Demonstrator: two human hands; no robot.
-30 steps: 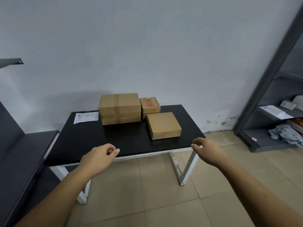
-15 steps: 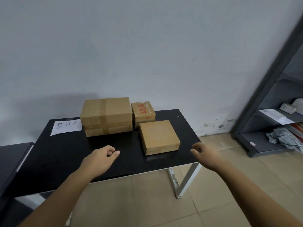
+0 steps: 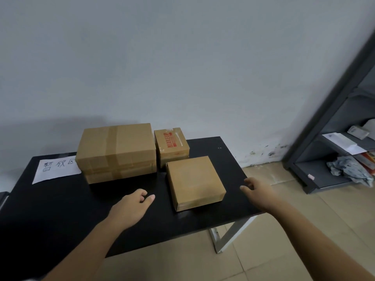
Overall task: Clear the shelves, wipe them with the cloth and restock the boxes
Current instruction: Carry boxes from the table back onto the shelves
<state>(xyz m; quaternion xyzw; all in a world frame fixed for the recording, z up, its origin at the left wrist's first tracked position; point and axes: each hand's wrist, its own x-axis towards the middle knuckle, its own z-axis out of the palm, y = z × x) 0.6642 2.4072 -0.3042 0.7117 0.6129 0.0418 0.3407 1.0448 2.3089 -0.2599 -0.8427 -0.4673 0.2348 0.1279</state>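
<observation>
1. Head view, and both hands are out over the black tabletop [image 3: 60, 209]. The left hand [image 3: 132, 207] hovers just left of the flat box [image 3: 194, 179]. Its grip is loose, fingers lightly curled, thumb out, holding nothing.
2. The right hand [image 3: 257, 191] is on the other side, near the flat box's right edge but not touching it. Its grip is relaxed and empty too, so the flat box sits between the two hands.
3. Behind that, a large box [image 3: 116, 145] is stacked on a thinner box [image 3: 121, 173]. Just beside them is a small box [image 3: 171, 144] with red lettering on its lid, right against the flat box's far edge.
4. A handwritten paper sign [image 3: 56, 168] lies at the tabletop's back left, partly tucked under the stack.
5. Far right is the grey shelf unit [image 3: 324, 175]. A crumpled cloth [image 3: 349, 169] sits on its bottom shelf, well apart from both hands, with papers [image 3: 343, 141] on the shelf above.
</observation>
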